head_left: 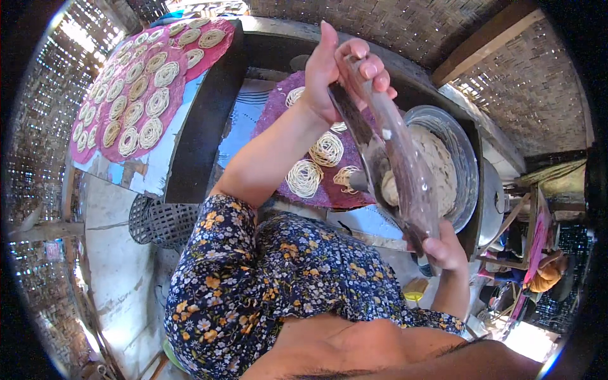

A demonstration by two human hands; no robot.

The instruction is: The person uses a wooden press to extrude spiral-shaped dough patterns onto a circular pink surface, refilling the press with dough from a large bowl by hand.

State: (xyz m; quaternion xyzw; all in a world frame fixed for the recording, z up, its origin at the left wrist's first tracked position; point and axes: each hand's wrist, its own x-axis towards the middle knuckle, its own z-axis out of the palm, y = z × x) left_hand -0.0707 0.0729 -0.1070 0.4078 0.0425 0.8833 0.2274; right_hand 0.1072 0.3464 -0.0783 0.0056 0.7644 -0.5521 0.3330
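Both my hands hold a long two-armed hand press, dark and smeared with wet dough. At its far end my left hand has its fingers curled around one arm, with the thumb raised. My right hand grips the near end. A lump of pale dough shows between the two arms. From the press's cylinder, thin noodle strands reach a pink-purple mat. Coiled noodle rounds lie on that mat, partly hidden by my left forearm.
Right of the press stands a metal basin of pale dough. Beyond a dark wooden board on the left, more pink mats carry many noodle rounds. A black woven basket sits below. A person is at the far right.
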